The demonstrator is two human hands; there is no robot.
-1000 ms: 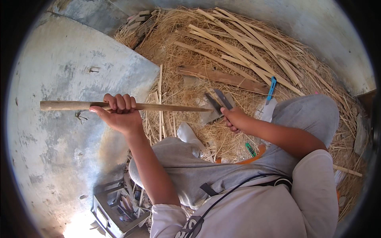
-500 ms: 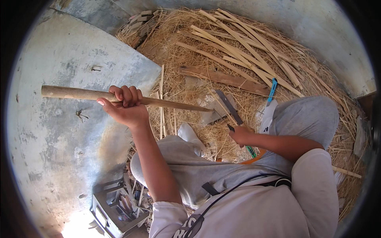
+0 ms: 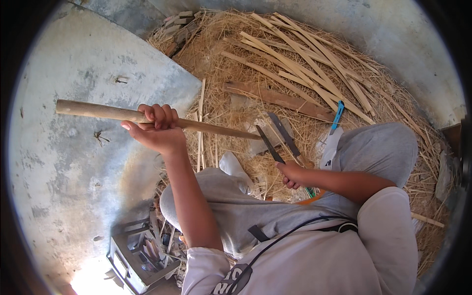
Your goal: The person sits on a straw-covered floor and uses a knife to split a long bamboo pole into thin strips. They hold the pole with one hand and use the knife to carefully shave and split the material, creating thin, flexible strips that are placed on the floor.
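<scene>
My left hand (image 3: 160, 130) is closed around a long round wooden stick (image 3: 91, 110), held nearly level and slanting down to the right. The stick's thinner end reaches toward the middle of the view. In my right hand (image 3: 292, 174) is a dark-bladed knife (image 3: 268, 143), its blade pointing up and left toward that end. Whether blade and wood touch, I cannot tell. Just behind the knife lies a flat dark blade-like strip (image 3: 284, 133), beside a thin wooden sliver. A blue box cutter (image 3: 338, 115) sits near my right knee.
Straw and shavings (image 3: 206, 59) cover the floor. Several long pale wood strips (image 3: 300, 64) are piled at the far right, with a brown plank (image 3: 280, 100) nearer. A worn pale wall (image 3: 64, 147) stands at left. A grey box frame (image 3: 140, 258) holds scraps.
My right hand has shifted slightly left and turned, so the knife's blade now points toward the stick's thin end. My left hand and the stick have barely moved.
</scene>
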